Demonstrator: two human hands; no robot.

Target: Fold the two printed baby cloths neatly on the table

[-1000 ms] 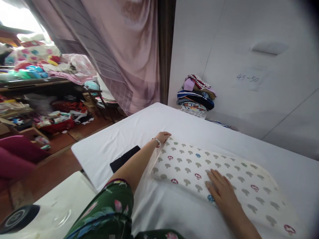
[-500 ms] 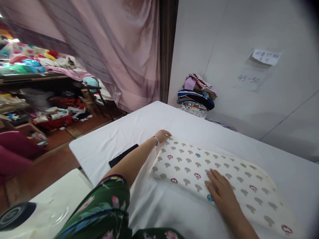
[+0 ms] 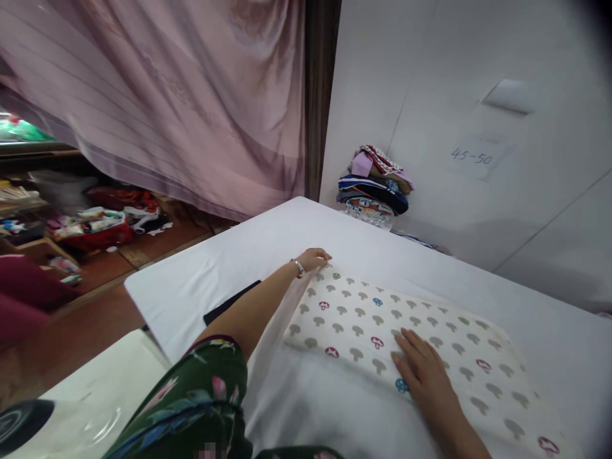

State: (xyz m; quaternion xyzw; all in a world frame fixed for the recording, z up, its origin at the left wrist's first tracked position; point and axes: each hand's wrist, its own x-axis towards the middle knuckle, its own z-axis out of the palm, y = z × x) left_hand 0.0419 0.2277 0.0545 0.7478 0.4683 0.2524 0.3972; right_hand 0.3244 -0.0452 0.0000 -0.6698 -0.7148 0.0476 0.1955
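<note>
A cream cloth printed with mushrooms (image 3: 358,312) lies folded flat on the white-covered table (image 3: 268,236). At its far left corner, my left hand (image 3: 314,258) has its fingers closed on the fabric edge, with a bracelet at the wrist. My right hand (image 3: 423,363) rests palm down on the near middle part of the cloth, fingers stretched out. Beside my left forearm lies a flat black object (image 3: 229,304), partly hidden by the arm.
A stack of folded clothes (image 3: 373,182) stands against the white wall beyond the table. A pink curtain (image 3: 229,115) hangs at the back left. A red basket of items (image 3: 98,236) sits on the floor. At lower left is a pale surface (image 3: 119,370) with a dark round object (image 3: 23,424).
Both hands stay in nearly the same places on the cloth. The curtain at the left has swung across, covering more of the room behind. The paper on the wall has curled up.
</note>
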